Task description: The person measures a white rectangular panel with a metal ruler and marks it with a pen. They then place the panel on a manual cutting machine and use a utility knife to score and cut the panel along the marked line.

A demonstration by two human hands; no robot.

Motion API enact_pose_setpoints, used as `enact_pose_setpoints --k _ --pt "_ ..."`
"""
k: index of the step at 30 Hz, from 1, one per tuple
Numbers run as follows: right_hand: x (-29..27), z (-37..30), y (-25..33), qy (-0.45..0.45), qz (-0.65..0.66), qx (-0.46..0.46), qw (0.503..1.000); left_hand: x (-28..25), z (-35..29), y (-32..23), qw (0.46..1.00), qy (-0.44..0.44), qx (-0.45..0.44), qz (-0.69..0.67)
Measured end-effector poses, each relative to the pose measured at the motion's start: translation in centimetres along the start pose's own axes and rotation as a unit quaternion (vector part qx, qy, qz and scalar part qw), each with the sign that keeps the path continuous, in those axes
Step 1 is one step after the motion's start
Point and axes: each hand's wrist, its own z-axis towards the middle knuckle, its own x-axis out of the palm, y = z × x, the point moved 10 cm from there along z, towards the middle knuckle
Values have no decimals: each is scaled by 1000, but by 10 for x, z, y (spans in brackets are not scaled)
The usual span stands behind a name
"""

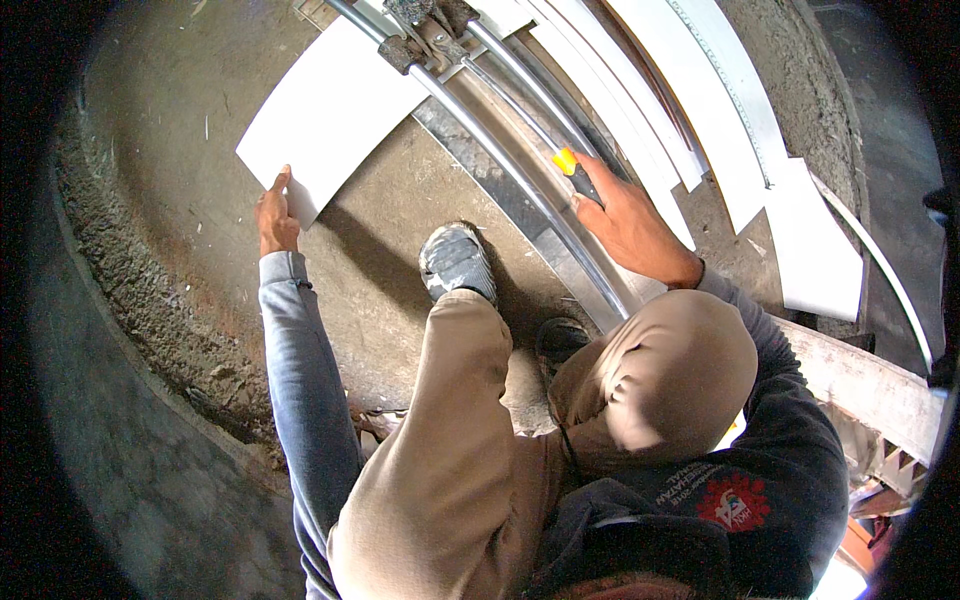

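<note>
My left hand [277,215] grips the near left corner of a white tile [330,110], thumb on its top face. The tile's other end reaches under the rails of a manual tile cutter [510,170]. Curled around the cutter's lever handle [568,162] is my right hand [640,235]; the black and yellow end shows past the fingers. A thin rod runs from this handle up to the carriage [432,35], which sits on the two steel rails near the top. Where the cutting wheel meets the tile cannot be made out.
Long white strips [610,90] and larger white pieces [815,240] lie right of the cutter. My shoe [456,262] rests on the dusty concrete floor [375,200] beside the cutter's base. A rough raised edge [180,350] curves along the left. A pale beam [870,385] is at right.
</note>
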Motion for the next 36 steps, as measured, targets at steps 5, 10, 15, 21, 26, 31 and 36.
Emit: enact_pose_setpoints --k 5,10,15,21,26,31,36 --pt "4 -5 -7 16 26 29 999 1 -15 -8 998 -20 -14 49" --pt "-2 -7 2 -35 2 -34 999 5 -23 -14 1000 -19 -6 17" --pt "4 -6 -20 -22 -24 84 996 -1 -15 -7 999 -32 -11 18" --pt "4 -5 -23 -51 -11 108 993 -8 7 2 1000 -20 19 13" --pt "9 -3 -34 -37 9 114 993 -11 7 6 999 -29 11 27" --pt "12 2 -37 -39 -14 145 989 -8 -7 -4 997 -59 30 39" --pt "13 16 -27 -23 63 154 986 -2 -18 -11 998 -43 28 23"
